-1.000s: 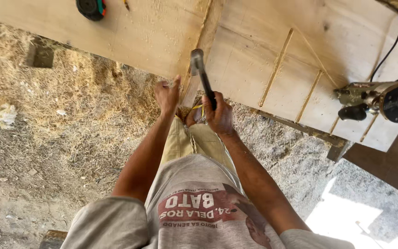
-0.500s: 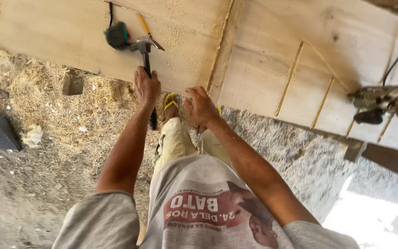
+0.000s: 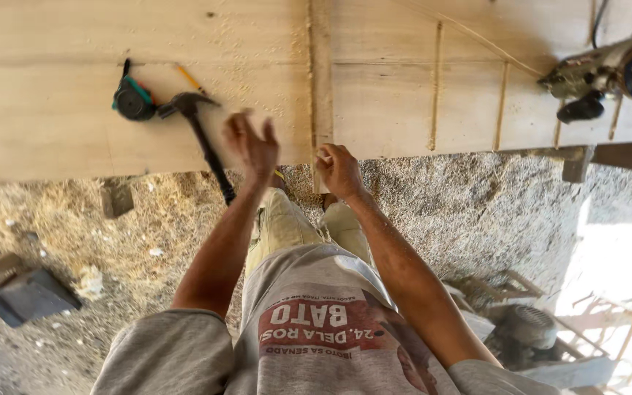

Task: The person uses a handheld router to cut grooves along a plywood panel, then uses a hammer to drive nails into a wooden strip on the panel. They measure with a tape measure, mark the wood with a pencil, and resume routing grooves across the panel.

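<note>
Lying on the pale wooden panel (image 3: pixel 53 124) left of centre, a black-handled hammer (image 3: pixel 202 139) has its head beside a dark tape measure (image 3: pixel 133 100) and an orange pencil (image 3: pixel 188 77), its handle jutting past the panel's near edge. Just right of it, the left hand (image 3: pixel 252 144) hovers empty, fingers spread. The right hand (image 3: pixel 339 170), at centre, pinches its fingers at the end of a narrow upright batten (image 3: pixel 321 80); whether it holds anything is unclear. A power saw (image 3: pixel 608 69) sits upper right.
</note>
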`<state>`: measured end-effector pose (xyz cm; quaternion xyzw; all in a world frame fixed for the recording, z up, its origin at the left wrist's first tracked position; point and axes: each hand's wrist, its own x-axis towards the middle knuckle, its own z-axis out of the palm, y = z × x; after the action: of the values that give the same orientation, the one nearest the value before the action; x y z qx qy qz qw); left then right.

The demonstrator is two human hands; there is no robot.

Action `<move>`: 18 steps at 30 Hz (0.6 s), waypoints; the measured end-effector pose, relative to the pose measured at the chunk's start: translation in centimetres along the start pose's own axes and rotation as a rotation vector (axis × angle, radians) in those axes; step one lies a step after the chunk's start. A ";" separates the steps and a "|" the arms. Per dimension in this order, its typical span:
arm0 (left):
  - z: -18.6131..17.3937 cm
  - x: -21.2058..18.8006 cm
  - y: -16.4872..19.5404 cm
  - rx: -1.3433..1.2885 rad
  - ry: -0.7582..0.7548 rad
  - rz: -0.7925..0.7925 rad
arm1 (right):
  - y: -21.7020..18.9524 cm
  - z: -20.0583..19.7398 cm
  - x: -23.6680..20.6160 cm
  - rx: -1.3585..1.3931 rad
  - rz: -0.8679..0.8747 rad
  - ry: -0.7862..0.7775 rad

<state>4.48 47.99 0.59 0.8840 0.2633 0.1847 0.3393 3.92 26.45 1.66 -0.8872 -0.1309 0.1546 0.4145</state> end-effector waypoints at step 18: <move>29.1 -15.7 36.5 -0.338 -0.900 0.285 | 24.4 -37.6 -3.7 0.065 0.328 0.841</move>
<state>19.17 1.06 3.32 0.8360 -0.0662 -0.1303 0.5290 17.44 -16.25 6.23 -0.8684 0.1963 -0.1517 0.4294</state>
